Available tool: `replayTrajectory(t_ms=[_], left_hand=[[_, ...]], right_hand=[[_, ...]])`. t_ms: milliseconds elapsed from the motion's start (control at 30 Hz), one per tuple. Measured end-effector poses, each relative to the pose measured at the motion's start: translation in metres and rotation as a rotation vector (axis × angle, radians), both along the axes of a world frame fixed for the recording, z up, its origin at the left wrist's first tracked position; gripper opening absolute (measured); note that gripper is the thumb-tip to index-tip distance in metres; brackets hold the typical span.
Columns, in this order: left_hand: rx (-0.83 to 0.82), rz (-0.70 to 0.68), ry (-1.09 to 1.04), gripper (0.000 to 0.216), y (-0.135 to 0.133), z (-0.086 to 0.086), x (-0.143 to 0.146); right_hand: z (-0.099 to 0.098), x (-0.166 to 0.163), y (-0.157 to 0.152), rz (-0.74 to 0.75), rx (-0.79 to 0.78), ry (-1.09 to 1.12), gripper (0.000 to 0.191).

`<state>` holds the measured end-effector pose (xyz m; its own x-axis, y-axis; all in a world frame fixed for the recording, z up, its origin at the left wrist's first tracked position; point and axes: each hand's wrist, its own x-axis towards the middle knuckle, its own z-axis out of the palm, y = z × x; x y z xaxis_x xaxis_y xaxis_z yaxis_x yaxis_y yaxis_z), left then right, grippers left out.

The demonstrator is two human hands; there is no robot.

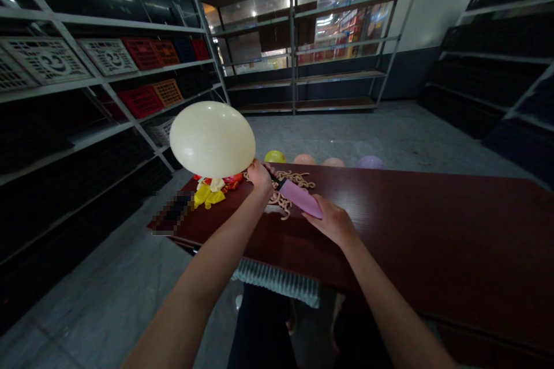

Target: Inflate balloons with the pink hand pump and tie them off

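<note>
A large inflated cream balloon (212,138) sits at the nozzle end of a pink hand pump (300,199) above the table. My left hand (260,177) is closed around the balloon's neck where it meets the black nozzle. My right hand (333,219) grips the far end of the pink pump body. Beneath the balloon lie flat yellow balloons (209,197) and red-orange balloons (234,182). Several beige curled strips (283,203) are scattered on the tabletop under the pump; what they are I cannot tell. The fingertips at the neck are partly hidden.
The dark red-brown table (415,230) stretches to the right. Behind its far edge show a yellow-green balloon (274,156), two peach balloons (304,159) and a purple balloon (370,162). Shelves with crates (47,59) stand left; a metal rack (294,69) is at the back.
</note>
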<state>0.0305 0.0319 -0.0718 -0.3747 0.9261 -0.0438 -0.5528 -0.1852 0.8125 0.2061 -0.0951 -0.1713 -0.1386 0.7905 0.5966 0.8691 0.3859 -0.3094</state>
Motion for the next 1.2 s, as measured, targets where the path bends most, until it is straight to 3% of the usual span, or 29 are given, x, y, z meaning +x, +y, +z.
replayTrajectory(t_ms=[267, 433, 567, 900, 1200], left_hand=[[-0.011, 0.061, -0.074, 0.036, 0.008, 0.005, -0.059], [-0.001, 0.126, -0.088, 0.035, 0.015, 0.023, -0.101], [-0.005, 0.144, -0.099, 0.033, 0.023, 0.037, -0.110], [0.057, 0.154, -0.072, 0.044, 0.025, 0.054, -0.047], [-0.034, 0.005, 0.003, 0.045, -0.006, 0.015, 0.039]], right_hand=[[0.002, -0.002, -0.002, 0.047, -0.035, -0.046, 0.045], [-0.005, 0.000, 0.001, 0.068, 0.020, -0.069, 0.048], [-0.005, 0.000, 0.001, 0.084, 0.043, -0.057, 0.046], [0.000, 0.003, -0.002, -0.024, 0.029, 0.056, 0.038], [0.001, 0.005, 0.000, -0.057, -0.039, 0.121, 0.041]])
